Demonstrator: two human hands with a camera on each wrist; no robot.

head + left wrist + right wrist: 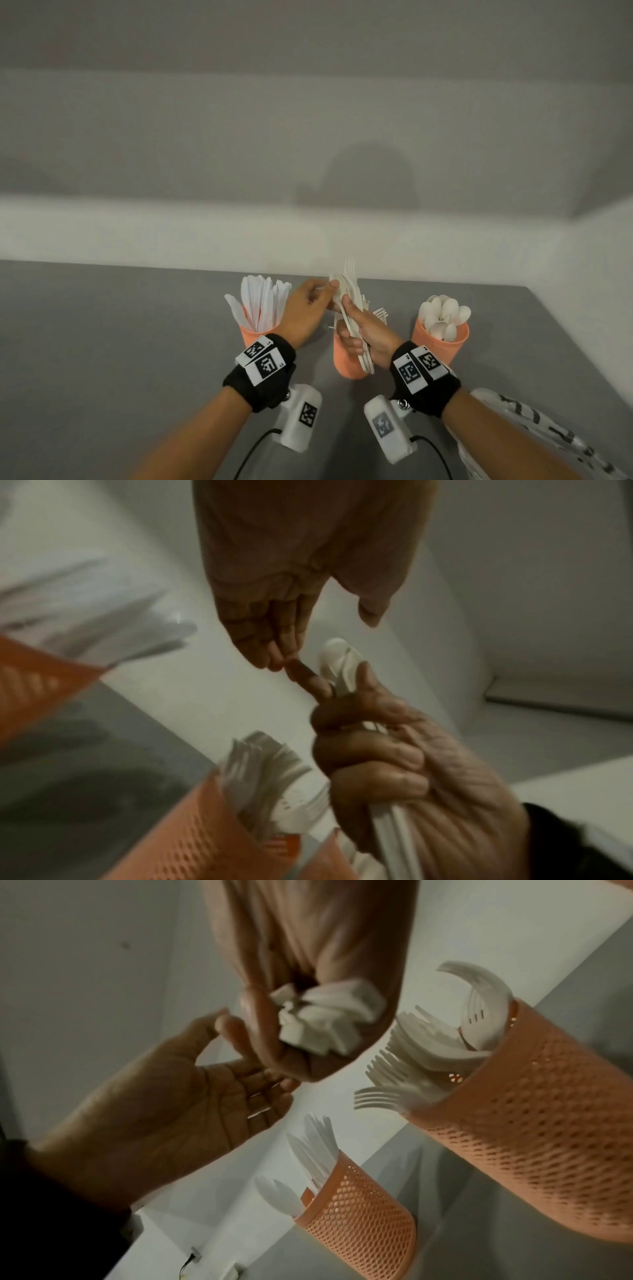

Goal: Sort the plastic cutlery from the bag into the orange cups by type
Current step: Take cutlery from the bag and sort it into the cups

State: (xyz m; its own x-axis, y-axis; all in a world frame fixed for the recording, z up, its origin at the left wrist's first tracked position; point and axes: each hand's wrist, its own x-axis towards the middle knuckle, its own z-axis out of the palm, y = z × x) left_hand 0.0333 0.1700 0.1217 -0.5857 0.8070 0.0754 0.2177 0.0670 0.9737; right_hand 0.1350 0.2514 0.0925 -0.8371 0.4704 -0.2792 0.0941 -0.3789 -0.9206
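Observation:
Three orange mesh cups stand in a row on the grey table (102, 342): a knife cup (255, 337) on the left, a fork cup (346, 363) in the middle, a spoon cup (445, 342) on the right. Above the fork cup my right hand (356, 329) grips a bundle of white cutlery (347, 291), a fork and spoon bowls sticking out on top. In the right wrist view the bundle's handle ends (325, 1020) show inside the fist. My left hand (327, 287) reaches the bundle's top with straight fingers, thumb apart, fingertips (274, 661) touching my right forefinger.
A white plastic bag (534, 421) with black print lies under my right forearm at the table's near right. A white wall runs close behind the cups. The fork cup (531, 1150) and knife cup (359, 1226) are crowded with cutlery.

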